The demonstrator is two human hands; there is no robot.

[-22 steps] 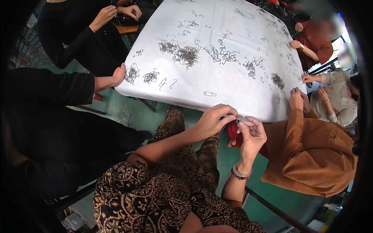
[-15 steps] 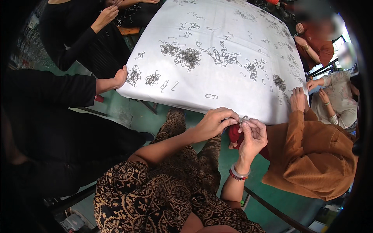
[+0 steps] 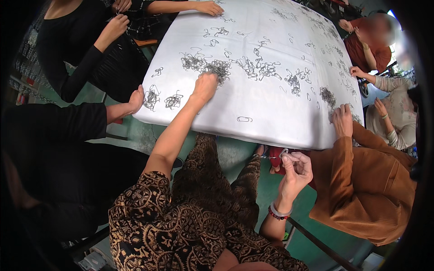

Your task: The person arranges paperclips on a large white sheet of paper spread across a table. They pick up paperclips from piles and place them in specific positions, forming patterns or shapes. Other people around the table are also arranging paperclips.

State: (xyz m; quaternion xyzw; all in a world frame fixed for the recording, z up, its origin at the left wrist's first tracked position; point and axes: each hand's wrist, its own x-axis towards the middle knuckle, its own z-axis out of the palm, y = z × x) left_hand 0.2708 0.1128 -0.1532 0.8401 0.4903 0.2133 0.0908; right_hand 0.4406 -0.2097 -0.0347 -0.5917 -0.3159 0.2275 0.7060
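My left hand (image 3: 205, 86) reaches out over the white-covered table (image 3: 190, 123). Its fingers are curled down at a dense pile of small bent wire hooks (image 3: 219, 68); the fingertips and whatever they grip are hidden. In front of the near table edge, my right hand (image 3: 296, 169) pinches a small bent metal wire piece (image 3: 284, 152) between thumb and forefinger, with a thin shiny strand running left from it. Closest to me on the cloth lies a separate small group of wire hooks (image 3: 244, 119).
Looser heaps of hooks (image 3: 260, 67) spread rightward, and two small heaps lie near the left corner, one of them this heap (image 3: 172, 101). A co-worker's hand (image 3: 135, 100) rests at the left edge. A person in a brown jacket (image 3: 361, 180) works close on my right.
My left hand has left the right hand and stretched forward to the wire pile. My right hand stays nearly in place, still pinching. At the far left a co-worker's hand now reaches onto the table.
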